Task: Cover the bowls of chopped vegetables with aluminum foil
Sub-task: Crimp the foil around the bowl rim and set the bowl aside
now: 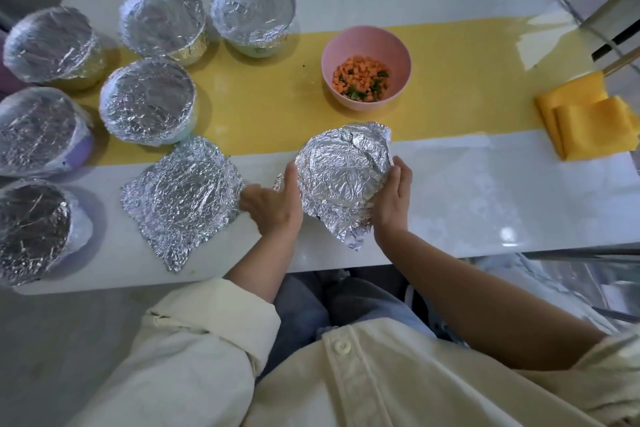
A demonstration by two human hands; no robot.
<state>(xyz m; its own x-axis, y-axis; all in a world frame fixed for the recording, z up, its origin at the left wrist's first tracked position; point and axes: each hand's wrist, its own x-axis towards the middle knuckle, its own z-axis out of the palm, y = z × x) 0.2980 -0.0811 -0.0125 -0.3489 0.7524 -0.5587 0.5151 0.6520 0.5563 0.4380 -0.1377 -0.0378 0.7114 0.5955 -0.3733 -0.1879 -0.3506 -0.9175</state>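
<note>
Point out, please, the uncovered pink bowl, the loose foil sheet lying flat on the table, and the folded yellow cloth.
pink bowl (pixel 367 42): head view, bare inner wall on the far side.
foil sheet (pixel 183 198): head view, middle of the sheet.
yellow cloth (pixel 588 118): head view, middle of the folds.

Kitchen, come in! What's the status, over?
Left hand and right hand cup foil-wrapped bowl. Pink bowl uncovered. Loose foil sheet beside left hand, nothing blocking.

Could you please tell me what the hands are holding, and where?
The crinkled silver foil-wrapped round bundle: left hand at its left side, right hand opposite.
</note>
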